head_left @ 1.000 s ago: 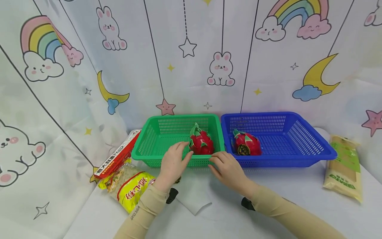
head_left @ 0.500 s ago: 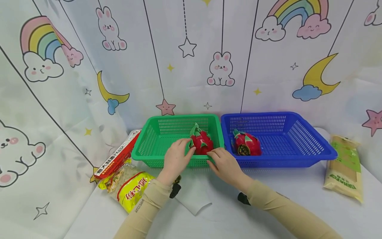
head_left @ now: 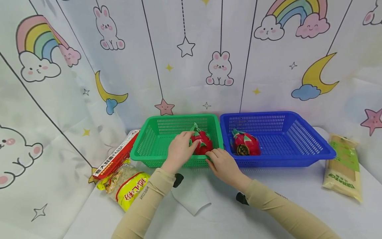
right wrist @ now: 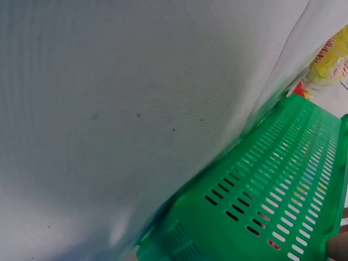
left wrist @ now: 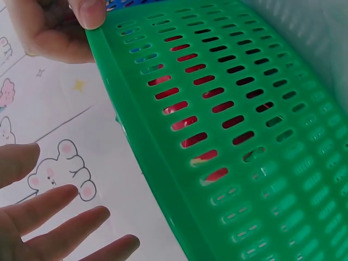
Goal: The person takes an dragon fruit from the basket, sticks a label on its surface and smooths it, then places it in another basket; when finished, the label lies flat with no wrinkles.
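In the head view my left hand (head_left: 180,151) is over the green basket (head_left: 155,157), beside a red dragon fruit (head_left: 204,141) with green scales. Its fingers (left wrist: 81,225) are spread with nothing between them in the left wrist view; whether a fingertip touches the fruit I cannot tell. My right hand (head_left: 223,166) grips the front rim of that basket near its right corner, thumb (left wrist: 91,12) on the outer wall. A second dragon fruit (head_left: 250,145) with a dark round label lies in the blue basket (head_left: 298,160), at its left end.
The two baskets stand side by side against a printed curtain (head_left: 191,86). To the left lie a red pasta box (head_left: 117,154) and a yellow-labelled bag (head_left: 131,187). A beige and green packet (head_left: 343,169) lies at the right. A white sheet (head_left: 192,199) lies in front.
My left hand has moved right and farther over the green basket, closer to the dragon fruit. The right hand has shifted slightly left along the rim. Both fruits stay in place.
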A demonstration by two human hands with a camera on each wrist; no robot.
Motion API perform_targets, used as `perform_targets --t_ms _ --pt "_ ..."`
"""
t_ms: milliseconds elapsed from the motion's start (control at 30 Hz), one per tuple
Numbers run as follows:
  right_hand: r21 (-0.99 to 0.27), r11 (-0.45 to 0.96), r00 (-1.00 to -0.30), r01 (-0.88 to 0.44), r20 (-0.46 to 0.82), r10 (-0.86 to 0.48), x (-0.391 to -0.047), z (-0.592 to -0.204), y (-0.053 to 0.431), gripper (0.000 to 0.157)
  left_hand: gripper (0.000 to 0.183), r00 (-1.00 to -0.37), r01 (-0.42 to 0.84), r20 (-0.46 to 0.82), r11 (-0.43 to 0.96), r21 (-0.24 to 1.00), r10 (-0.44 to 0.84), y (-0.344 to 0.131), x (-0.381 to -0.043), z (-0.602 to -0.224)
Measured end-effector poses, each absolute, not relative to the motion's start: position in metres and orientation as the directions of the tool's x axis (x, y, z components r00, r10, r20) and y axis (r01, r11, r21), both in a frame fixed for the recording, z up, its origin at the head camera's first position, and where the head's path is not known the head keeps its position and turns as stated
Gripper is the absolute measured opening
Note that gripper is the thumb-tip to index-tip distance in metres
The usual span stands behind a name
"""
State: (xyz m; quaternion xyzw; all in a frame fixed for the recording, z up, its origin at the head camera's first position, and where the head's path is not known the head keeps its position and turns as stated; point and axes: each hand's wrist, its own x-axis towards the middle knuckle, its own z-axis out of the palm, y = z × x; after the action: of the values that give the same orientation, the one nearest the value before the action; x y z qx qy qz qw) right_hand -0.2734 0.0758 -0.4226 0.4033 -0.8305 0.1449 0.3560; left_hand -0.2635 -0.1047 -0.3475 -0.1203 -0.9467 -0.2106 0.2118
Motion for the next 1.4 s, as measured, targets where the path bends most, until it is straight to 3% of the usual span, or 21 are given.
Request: perform_targets --t_ms 267,500,800,1400 --pt "0.053 0.640 -0.412 -0.766 0.723 -0.554 -0.275 -0.425 0.075 0.018 0.038 -0.915 0.283 0.378 0.891 0.356 0.140 -0.096 -0.277 -0.339" --pt "0.050 0.642 -0.413 -0.765 0.727 -0.549 -0.275 -0.428 0.075 0.017 0.041 -0.972 0.196 0.189 0.928 0.316 0.141 -0.090 -0.291 -0.334" --pt "0.053 0.640 -0.408 -0.767 0.728 -0.550 -0.276 -0.428 0.075 0.017 0.042 -0.991 0.133 0.050 0.940 0.314 0.124 -0.085 -0.309 -0.333" --pt "0.042 0.643 -0.418 -0.764 0.728 -0.544 -0.274 -0.429 0.075 0.016 0.037 -0.994 0.102 0.003 0.963 0.248 0.105 -0.081 -0.337 -0.322"
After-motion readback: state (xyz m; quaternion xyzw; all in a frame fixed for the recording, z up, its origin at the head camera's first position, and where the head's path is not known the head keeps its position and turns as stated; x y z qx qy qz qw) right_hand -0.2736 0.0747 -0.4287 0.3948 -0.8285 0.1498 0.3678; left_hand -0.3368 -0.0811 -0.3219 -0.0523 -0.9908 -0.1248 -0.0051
